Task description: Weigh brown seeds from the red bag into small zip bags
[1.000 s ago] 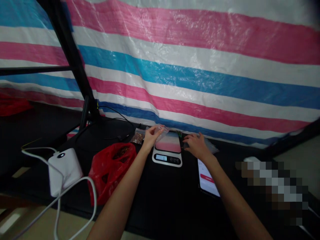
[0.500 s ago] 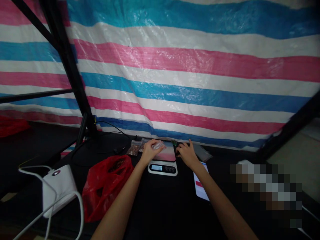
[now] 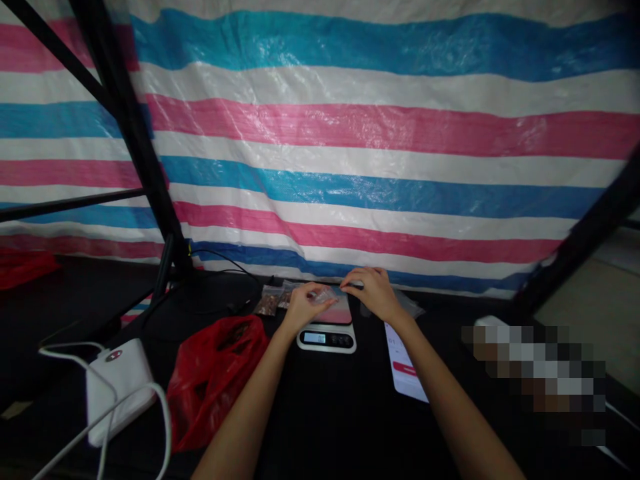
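Observation:
My left hand is closed on a small clear plastic bag, held above the plate of a kitchen scale. My right hand is at the scale's right edge, close to that bag. Its thumb and fingertips come together in a pinch; whatever may be between them is too small to make out. Beyond my left hand lie clear zip bags with brown bits inside, one of them in plain sight. The scale's display is lit, its digits hard to read. A flat clear bag lies behind my right wrist.
A red plastic bag stands left of my left forearm. Farther left is a white power bank with a white cable. A lit phone lies partly under my right forearm. Striped sheeting hangs behind the black table, beside a black frame.
My right hand has moved left toward the bag in my left hand, and its spread fingers have drawn together. More of the phone shows now. My left hand still holds the bag.

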`<state>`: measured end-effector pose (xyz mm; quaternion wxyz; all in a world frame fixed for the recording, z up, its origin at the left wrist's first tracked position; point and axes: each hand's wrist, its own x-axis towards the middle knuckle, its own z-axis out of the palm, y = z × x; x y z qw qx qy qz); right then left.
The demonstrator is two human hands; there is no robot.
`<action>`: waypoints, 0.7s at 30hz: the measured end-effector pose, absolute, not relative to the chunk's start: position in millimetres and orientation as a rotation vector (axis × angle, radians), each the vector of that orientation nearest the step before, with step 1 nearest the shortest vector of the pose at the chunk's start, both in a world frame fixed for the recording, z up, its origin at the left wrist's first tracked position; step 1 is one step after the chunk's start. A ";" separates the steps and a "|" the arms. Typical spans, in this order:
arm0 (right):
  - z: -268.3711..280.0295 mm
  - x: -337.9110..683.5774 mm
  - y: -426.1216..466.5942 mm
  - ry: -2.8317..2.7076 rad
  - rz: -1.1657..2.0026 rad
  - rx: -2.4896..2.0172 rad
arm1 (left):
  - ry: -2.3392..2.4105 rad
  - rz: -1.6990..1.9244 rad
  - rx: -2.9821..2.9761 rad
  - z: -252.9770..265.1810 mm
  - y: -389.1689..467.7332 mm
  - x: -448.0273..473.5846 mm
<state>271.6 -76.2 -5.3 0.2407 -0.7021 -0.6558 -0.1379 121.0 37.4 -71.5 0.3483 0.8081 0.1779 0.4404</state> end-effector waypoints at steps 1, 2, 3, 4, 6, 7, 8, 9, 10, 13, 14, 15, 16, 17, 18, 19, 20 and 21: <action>-1.1 264.9 -74.1 -1.826 -0.381 -1.908 | 0.448 1.144 2.097 -70.2 35.8 121.2; 1.2 258.8 -71.9 -1.853 -0.384 -1.901 | 0.437 1.144 2.096 -69.3 34.7 121.3; 1.8 253.8 -69.5 -1.873 -0.376 -1.897 | 0.429 1.142 2.094 -68.7 34.0 121.4; 1.4 250.6 -67.2 -1.889 -0.353 -1.890 | 0.428 1.147 2.089 -68.5 33.6 121.5; -1.1 250.6 -63.5 -1.903 -0.275 -1.867 | 0.438 1.164 2.076 -69.0 33.2 122.0; -2.4 254.3 -62.6 -1.895 -0.230 -1.857 | 0.443 1.173 2.069 -69.4 32.9 122.4; -3.8 260.3 -62.8 -1.867 -0.195 -1.848 | 0.444 1.178 2.061 -69.8 32.6 122.9; -5.3 268.5 -64.2 -1.822 -0.174 -1.848 | 0.443 1.180 2.051 -70.0 32.3 123.3; -7.3 278.3 -67.0 -1.764 -0.168 -1.864 | 0.437 1.179 2.039 -70.1 32.1 123.5; -20.2 310.1 -81.8 -1.596 -0.204 -2.043 | 0.417 1.177 1.997 -70.6 33.2 123.5; -27.3 319.1 -87.6 -1.574 -0.204 -2.146 | 0.421 1.179 1.984 -71.4 34.3 123.3; -35.6 326.6 -92.9 -1.573 -0.192 -2.250 | 0.431 1.179 1.976 -72.5 35.6 123.1; -44.6 332.5 -97.3 -1.575 -0.174 -2.348 | 0.440 1.180 1.975 -74.1 37.0 122.9; -54.0 336.7 -100.4 -1.573 -0.152 -2.425 | 0.447 1.182 1.979 -75.9 38.5 122.7; -63.2 339.7 -102.1 -1.567 -0.130 -2.474 | 0.452 1.183 1.988 -77.7 39.8 122.5; -71.8 341.9 -102.5 -1.568 -0.093 -2.495 | 0.456 1.184 1.999 -79.3 40.8 122.2; -79.1 343.5 -101.8 -1.580 -0.053 -2.488 | 0.460 1.185 2.009 -80.3 41.5 121.8; -85.0 344.9 -100.4 -1.595 -0.046 -2.462 | 0.465 1.189 2.014 -80.6 41.6 121.4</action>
